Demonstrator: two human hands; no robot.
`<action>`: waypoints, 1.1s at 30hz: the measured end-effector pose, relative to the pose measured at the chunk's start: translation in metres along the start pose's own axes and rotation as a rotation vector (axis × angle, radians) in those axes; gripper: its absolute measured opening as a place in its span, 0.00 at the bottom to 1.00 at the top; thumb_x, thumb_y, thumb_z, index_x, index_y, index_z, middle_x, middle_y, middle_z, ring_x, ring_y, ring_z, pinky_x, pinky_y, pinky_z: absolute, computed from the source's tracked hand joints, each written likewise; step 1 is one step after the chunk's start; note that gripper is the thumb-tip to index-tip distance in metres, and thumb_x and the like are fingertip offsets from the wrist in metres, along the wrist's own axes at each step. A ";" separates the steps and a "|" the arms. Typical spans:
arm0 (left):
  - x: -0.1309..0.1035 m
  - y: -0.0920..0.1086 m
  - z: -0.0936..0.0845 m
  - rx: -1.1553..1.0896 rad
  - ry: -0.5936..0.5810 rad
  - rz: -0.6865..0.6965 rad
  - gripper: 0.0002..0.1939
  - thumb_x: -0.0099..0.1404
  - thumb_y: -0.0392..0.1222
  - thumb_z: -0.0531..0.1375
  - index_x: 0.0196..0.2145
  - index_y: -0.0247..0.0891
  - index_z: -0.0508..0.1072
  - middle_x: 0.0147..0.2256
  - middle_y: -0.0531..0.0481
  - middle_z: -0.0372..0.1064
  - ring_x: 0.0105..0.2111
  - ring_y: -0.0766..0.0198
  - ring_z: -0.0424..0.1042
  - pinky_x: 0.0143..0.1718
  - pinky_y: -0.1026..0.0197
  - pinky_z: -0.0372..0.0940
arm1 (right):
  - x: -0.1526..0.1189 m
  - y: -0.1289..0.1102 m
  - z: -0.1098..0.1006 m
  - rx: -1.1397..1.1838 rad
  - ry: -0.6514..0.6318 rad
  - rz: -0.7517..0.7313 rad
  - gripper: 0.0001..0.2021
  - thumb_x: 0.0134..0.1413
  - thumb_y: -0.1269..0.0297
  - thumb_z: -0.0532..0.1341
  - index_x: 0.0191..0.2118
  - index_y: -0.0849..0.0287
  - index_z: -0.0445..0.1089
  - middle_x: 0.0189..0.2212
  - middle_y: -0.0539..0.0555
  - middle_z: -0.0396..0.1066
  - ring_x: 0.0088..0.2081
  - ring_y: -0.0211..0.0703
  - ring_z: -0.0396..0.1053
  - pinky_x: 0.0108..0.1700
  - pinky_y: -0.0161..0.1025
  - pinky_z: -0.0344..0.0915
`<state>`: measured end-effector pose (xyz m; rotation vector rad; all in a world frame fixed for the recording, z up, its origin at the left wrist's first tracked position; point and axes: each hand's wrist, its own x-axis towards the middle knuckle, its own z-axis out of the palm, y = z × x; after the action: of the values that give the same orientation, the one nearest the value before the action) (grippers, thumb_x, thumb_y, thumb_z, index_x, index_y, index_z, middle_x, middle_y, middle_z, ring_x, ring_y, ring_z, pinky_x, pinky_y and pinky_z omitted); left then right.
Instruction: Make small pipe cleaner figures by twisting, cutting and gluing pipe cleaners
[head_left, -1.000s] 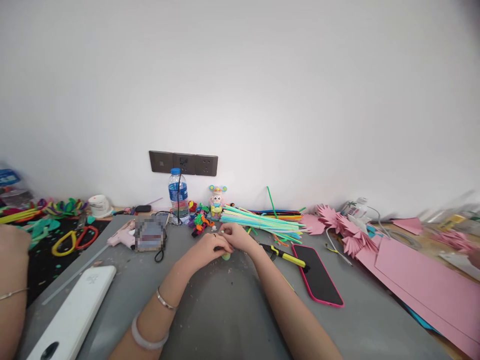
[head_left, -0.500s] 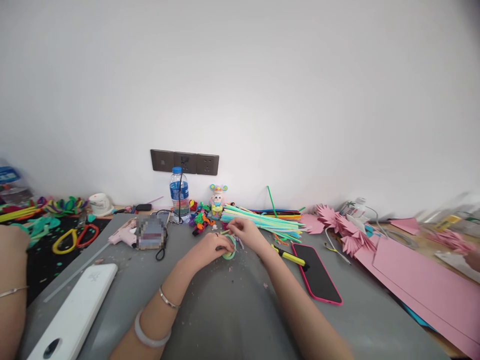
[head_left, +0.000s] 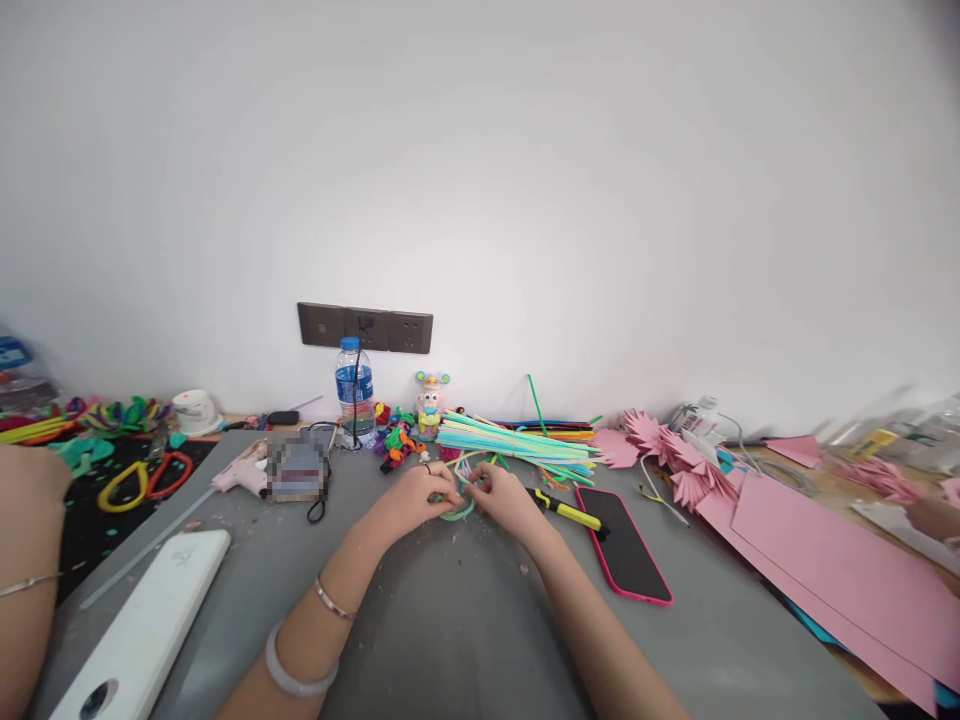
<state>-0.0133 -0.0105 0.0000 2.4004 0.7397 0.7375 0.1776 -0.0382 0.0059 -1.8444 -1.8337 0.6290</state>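
A pale green pipe cleaner (head_left: 459, 515), bent into a loop, sits between my hands low over the grey tabletop (head_left: 442, 640). My left hand (head_left: 420, 496) pinches it from the left, fingers curled. From the right, the thumb and fingers of my right hand (head_left: 504, 496) close on its other side, partly covering it. Thin pale strands stick up just behind the fingertips. Behind my hands lies a bundle of pastel pipe cleaners (head_left: 517, 441), with a small toy figure (head_left: 430, 405) beside it.
Right of my hands, a yellow utility knife (head_left: 574, 513) rests against a phone (head_left: 634, 550). Pink paper sheets (head_left: 840, 570) cover the right side. A pink glue gun (head_left: 241, 474), a water bottle (head_left: 354, 392) and a white device (head_left: 142, 625) are on the left. Another person's arm (head_left: 28, 570) shows far left.
My right hand has come down and slightly right, level with my left hand at the loop. The whole view has shifted slightly.
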 end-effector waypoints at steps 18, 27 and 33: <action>0.002 0.001 -0.004 -0.267 0.186 -0.207 0.11 0.62 0.44 0.59 0.40 0.37 0.74 0.38 0.48 0.70 0.32 0.64 0.71 0.32 0.64 0.67 | -0.007 0.011 0.021 0.408 0.105 -0.097 0.15 0.56 0.48 0.54 0.30 0.55 0.61 0.20 0.47 0.62 0.23 0.40 0.61 0.27 0.35 0.55; 0.002 -0.004 0.000 -0.279 0.148 -0.235 0.10 0.59 0.45 0.62 0.34 0.36 0.76 0.33 0.50 0.64 0.30 0.66 0.67 0.28 0.66 0.64 | -0.006 0.016 0.035 0.687 0.087 -0.193 0.20 0.52 0.42 0.57 0.33 0.57 0.63 0.20 0.45 0.58 0.22 0.36 0.58 0.24 0.34 0.57; 0.001 -0.002 0.002 -0.227 0.047 -0.239 0.09 0.59 0.42 0.61 0.36 0.36 0.75 0.31 0.51 0.67 0.27 0.68 0.65 0.26 0.67 0.60 | -0.003 0.026 0.044 0.698 0.166 -0.217 0.17 0.50 0.50 0.62 0.38 0.55 0.61 0.26 0.47 0.62 0.26 0.38 0.62 0.28 0.35 0.61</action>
<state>-0.0119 -0.0091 -0.0021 2.0546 0.8932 0.7381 0.1709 -0.0413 -0.0448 -1.1820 -1.4258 0.8656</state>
